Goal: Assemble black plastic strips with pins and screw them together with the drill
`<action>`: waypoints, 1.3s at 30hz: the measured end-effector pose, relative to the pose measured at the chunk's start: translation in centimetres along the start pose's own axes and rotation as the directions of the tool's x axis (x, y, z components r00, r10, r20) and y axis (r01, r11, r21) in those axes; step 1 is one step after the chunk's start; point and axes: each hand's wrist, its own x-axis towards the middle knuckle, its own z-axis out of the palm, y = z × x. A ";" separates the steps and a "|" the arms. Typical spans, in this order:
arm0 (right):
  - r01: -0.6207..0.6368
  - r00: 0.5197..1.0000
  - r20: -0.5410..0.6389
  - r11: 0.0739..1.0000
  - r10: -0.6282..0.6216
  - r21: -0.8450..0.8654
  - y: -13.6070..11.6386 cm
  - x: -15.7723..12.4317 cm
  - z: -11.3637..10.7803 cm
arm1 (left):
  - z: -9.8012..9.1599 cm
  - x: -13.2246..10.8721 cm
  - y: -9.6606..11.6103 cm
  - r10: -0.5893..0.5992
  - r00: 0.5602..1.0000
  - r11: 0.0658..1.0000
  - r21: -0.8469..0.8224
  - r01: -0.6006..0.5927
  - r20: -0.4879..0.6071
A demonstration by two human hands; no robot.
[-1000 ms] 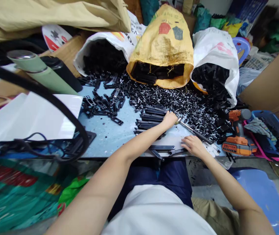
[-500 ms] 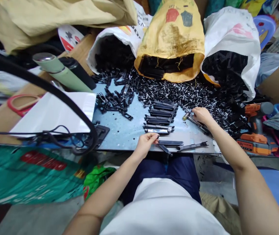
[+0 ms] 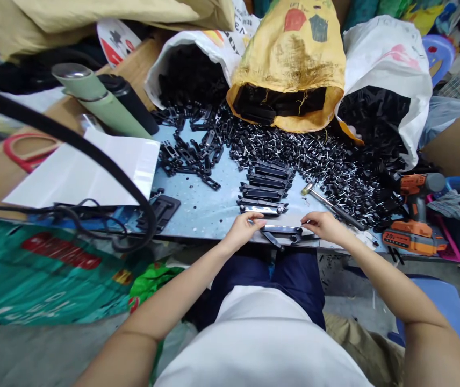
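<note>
Near the table's front edge lies a jointed black plastic bar assembly (image 3: 282,230), with a thinner arm angled out below it. My left hand (image 3: 243,230) pinches its left end. At its right end my right hand (image 3: 322,224) has thumb and fingers pressed together, covering part of the end. Just behind, a row of similar black bar assemblies (image 3: 265,191) lies stacked away from me. A small hammer (image 3: 330,204) with a brassy head rests on the table behind my right hand, apart from it.
Loose black pins (image 3: 294,153) with metal shanks are heaped at the back, with black link pieces (image 3: 189,153) to the left. A white sack (image 3: 387,59) and yellow sack (image 3: 286,64) open toward me. An orange cordless drill (image 3: 413,215) stands right; a green flask (image 3: 101,102) leans left.
My right hand has let go of the hammer, which now lies on the table, and moved toward me to the bar's right end. My left hand keeps its pinch on the left end.
</note>
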 end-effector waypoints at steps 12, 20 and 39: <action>0.026 0.981 0.189 0.934 0.045 -0.357 -3.1 0.3 -0.7 | 0.4 -0.6 -1.7 0.357 0.934 0.782 0.541 -0.309 0.017; 0.034 0.986 0.162 0.921 0.032 -0.388 -1.8 0.1 0.6 | 6.9 -0.6 0.1 0.482 0.690 0.248 0.671 -0.698 0.540; 0.437 0.855 -0.182 0.863 -0.486 -0.252 6.8 -0.9 7.8 | 6.0 0.4 -0.1 0.388 0.717 0.226 0.694 -0.683 0.579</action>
